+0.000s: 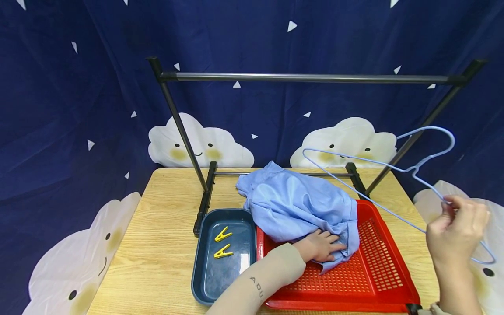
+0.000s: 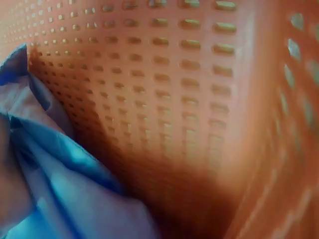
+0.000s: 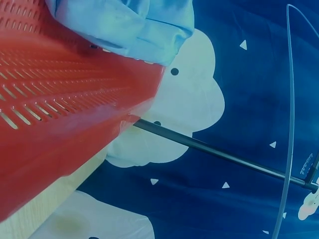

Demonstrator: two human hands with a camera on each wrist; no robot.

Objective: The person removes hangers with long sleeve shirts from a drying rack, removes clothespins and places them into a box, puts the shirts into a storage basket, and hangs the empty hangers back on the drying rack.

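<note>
A crumpled light-blue garment point(image 1: 295, 197) lies over the back of a red plastic basket point(image 1: 393, 258), part of it hanging down inside. My left hand point(image 1: 320, 246) rests on the garment's front edge with fingers spread, and folds of the cloth point(image 2: 94, 199) show beside it in the left wrist view. Off to the right, my right hand point(image 1: 458, 227) grips a light-blue wire hanger point(image 1: 366, 203) by its side, raised above the table with its hook up. The hanger's wire point(image 3: 291, 114) crosses the right wrist view, where the hand itself is out of sight.
A dark blue tray point(image 1: 204, 280) with two yellow clothespins point(image 1: 223, 251) stands left of the basket on the wooden table point(image 1: 157, 227). Behind them rises a black rack with a horizontal metal bar point(image 1: 307, 78). A dark blue curtain point(image 1: 236, 35) hangs at the back.
</note>
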